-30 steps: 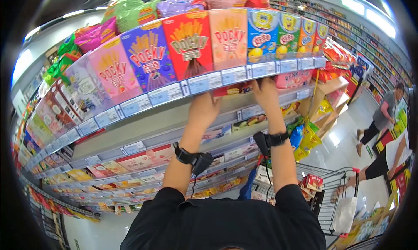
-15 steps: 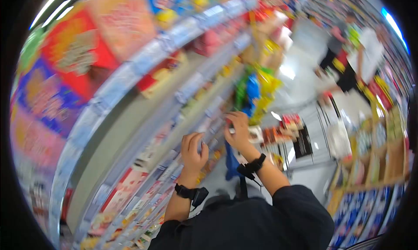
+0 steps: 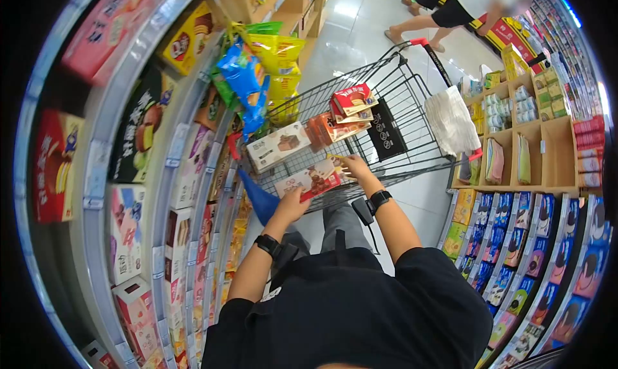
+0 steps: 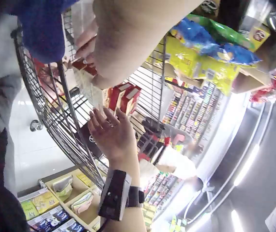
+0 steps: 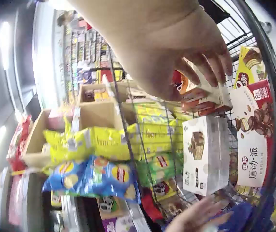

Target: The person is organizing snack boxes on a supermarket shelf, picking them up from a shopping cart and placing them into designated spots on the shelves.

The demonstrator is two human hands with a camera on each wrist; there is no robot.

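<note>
My left hand (image 3: pixel 293 205) is at the near left end of a white and red box of chocolate pies (image 3: pixel 309 180), which lies in the shopping cart (image 3: pixel 399 79). In the head view its fingers overlap the box's edge. My right hand (image 3: pixel 355 168) reaches over the cart's near rim to the same box's right end, with loosely bent fingers. Part of a yellow box (image 5: pixel 249 67) shows beside that end in the right wrist view. Farther in lie a white cake box (image 3: pixel 279 146), an orange-brown box (image 3: pixel 338 128) and red pie boxes (image 3: pixel 353 102).
Shelves of boxed snacks (image 3: pixel 129 234) curve along my left. Blue and yellow chip bags (image 3: pixel 248 79) hang past the cart's left end. A white cloth (image 3: pixel 452 120) drapes over the handle end. Wooden bins (image 3: pixel 515 131) stand at right; a person (image 3: pixel 450 15) is beyond the cart.
Both hands have come out of the shelf under the Pocky boxes and moved down into the cart. The view has turned right, from the shelf to the cart.
</note>
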